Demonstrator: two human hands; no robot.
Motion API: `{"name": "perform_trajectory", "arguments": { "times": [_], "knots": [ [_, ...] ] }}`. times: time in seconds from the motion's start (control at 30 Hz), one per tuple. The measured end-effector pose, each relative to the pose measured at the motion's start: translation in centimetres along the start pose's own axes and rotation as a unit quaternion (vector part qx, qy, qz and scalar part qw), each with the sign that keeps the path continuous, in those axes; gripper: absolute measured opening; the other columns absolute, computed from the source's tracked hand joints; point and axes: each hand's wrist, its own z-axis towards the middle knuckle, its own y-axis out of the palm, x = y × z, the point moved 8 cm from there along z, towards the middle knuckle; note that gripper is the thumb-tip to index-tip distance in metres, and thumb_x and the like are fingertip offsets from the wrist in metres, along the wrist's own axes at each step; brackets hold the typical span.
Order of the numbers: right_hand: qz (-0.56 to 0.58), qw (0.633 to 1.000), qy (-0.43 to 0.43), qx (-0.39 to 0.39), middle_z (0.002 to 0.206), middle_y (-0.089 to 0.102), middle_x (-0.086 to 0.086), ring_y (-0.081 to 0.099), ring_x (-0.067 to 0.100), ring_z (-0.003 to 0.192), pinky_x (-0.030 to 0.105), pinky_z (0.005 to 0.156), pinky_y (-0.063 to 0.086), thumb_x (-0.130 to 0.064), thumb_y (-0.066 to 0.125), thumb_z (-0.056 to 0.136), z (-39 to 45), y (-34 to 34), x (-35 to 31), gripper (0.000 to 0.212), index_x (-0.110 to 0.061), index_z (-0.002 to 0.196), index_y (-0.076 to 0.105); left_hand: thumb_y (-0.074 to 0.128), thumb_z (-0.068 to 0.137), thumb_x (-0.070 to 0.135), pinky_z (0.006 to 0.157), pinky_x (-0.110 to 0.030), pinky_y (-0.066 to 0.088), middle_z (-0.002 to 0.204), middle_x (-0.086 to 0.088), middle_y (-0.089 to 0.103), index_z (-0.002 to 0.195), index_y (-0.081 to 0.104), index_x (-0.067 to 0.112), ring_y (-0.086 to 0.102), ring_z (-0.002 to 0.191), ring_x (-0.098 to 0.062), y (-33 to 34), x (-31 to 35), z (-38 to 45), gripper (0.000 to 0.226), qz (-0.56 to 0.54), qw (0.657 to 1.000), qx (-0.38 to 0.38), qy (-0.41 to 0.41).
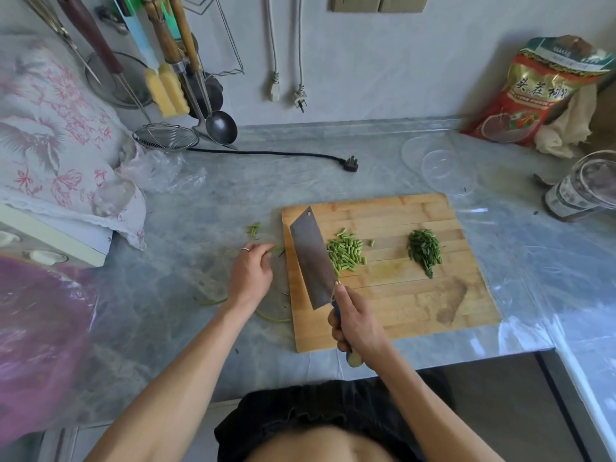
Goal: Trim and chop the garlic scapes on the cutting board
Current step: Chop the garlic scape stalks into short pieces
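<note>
A wooden cutting board (416, 295) lies on the grey counter. On it sit a pile of short light-green chopped scape pieces (345, 253) and a darker green pile of chopped tips (425, 250). My right hand (358, 325) grips the handle of a cleaver (311, 258), its blade lying over the board's left part beside the light-green pile. My left hand (251, 273) is off the board's left edge, fingers curled and pinching green scape stems (276, 250) on the counter. A few trimmed bits (254, 230) lie just beyond that hand.
Thin scape trimmings (213, 300) lie on the counter below the left hand. Clear plastic lids (446, 171) and a jar (580, 191) stand behind and right of the board. A black plug cord (283, 155), strainer (165, 137), ladle (220, 128) and red bag (536, 91) line the back.
</note>
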Motion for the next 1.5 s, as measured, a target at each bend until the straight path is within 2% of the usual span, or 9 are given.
{"name": "perform_trajectory", "arguments": {
  "times": [0.13,0.33,0.47,0.57,0.7,1.07,1.3,1.4,1.5],
  "knots": [
    [0.01,0.999,0.013,0.038,0.065,0.044,0.006,0.039,0.014,0.044,0.026,0.04,0.035,-0.042,0.031,0.103,1.2,-1.9,0.0,0.036,-0.012,0.09,0.046,0.055,0.094,-0.001,0.087,-0.022,0.041,0.109,-0.015,0.066,0.115,0.071,0.005,0.063,0.102,-0.029,-0.7,-0.5,-0.3,0.026,-0.018,0.999,0.005,-0.029],
    [-0.068,0.995,-0.044,0.06,0.059,0.045,0.004,0.039,0.016,0.043,0.027,0.04,0.035,-0.038,0.03,0.104,2.7,-2.3,-1.9,0.038,-0.014,0.077,0.041,0.071,0.089,0.009,0.076,0.002,0.038,0.099,-0.002,0.074,0.112,0.074,0.011,0.065,0.088,-0.008,-0.3,2.4,-0.3,0.023,-0.073,0.996,-0.043,-0.001],
    [-0.17,0.978,-0.078,0.088,0.056,0.05,-0.003,0.044,0.015,0.049,0.035,0.051,0.041,-0.041,0.033,0.102,2.6,-1.3,-1.8,0.038,-0.019,0.073,0.045,0.076,0.084,0.009,0.071,-0.02,0.051,0.087,-0.005,0.075,0.095,0.076,0.008,0.07,0.079,-0.017,0.3,3.6,-0.3,0.011,-0.048,0.997,-0.028,0.053],
    [-0.197,0.972,-0.086,0.094,0.057,0.049,-0.005,0.048,0.019,0.055,0.04,0.061,0.044,-0.035,0.035,0.103,2.0,-0.5,-2.1,0.035,-0.023,0.071,0.043,0.073,0.085,0.007,0.067,-0.027,0.049,0.087,-0.006,0.068,0.092,0.077,0.008,0.065,0.076,-0.022,0.7,3.5,-0.6,0.008,-0.021,0.996,-0.006,0.084],
    [-0.2,0.97,-0.102,0.094,0.057,0.048,-0.002,0.046,0.021,0.054,0.039,0.058,0.038,-0.034,0.035,0.103,1.4,0.3,-2.3,0.035,-0.016,0.075,0.044,0.066,0.09,0.017,0.061,-0.038,0.053,0.09,-0.006,0.064,0.093,0.076,0.011,0.064,0.078,-0.027,1.4,3.1,-1.1,0.012,0.008,0.997,-0.002,0.083],
    [-0.19,0.973,-0.084,0.097,0.06,0.053,0.014,0.047,0.027,0.054,0.045,0.056,0.042,-0.035,0.036,0.103,1.2,-0.4,-2.1,0.038,-0.007,0.078,0.048,0.07,0.088,0.018,0.069,-0.039,0.049,0.082,-0.003,0.066,0.086,0.076,0.011,0.058,0.081,-0.028,1.5,3.9,-2.0,0.009,0.063,0.988,0.06,0.125],
    [-0.205,0.967,-0.115,0.098,0.054,0.042,0.002,0.034,0.016,0.048,0.044,0.051,0.034,-0.031,0.038,0.103,0.5,-0.2,-2.5,0.036,-0.018,0.07,0.039,0.067,0.089,0.011,0.065,-0.04,0.055,0.1,-0.005,0.067,0.096,0.075,0.01,0.062,0.092,-0.028,2.4,3.6,-2.8,0.011,0.079,0.99,0.028,0.109],
    [-0.213,0.962,-0.145,0.096,0.052,0.037,-0.001,0.028,0.013,0.045,0.032,0.045,0.025,-0.026,0.04,0.103,-0.2,0.1,-3.1,0.035,-0.017,0.07,0.038,0.068,0.086,0.007,0.065,-0.039,0.055,0.099,-0.007,0.068,0.098,0.076,0.01,0.063,0.095,-0.029,2.3,3.7,-2.3,0.015,0.052,0.995,0.017,0.08],
    [-0.257,0.956,-0.123,0.073,0.061,0.045,-0.006,0.039,0.014,0.052,0.028,0.05,0.032,-0.033,0.037,0.103,-0.2,0.7,-3.3,0.028,-0.02,0.079,0.043,0.064,0.086,0.008,0.069,-0.038,0.055,0.097,-0.009,0.068,0.1,0.076,0.01,0.063,0.094,-0.029,2.4,4.3,-2.1,0.019,0.038,0.995,0.014,0.089]
  ]
}}
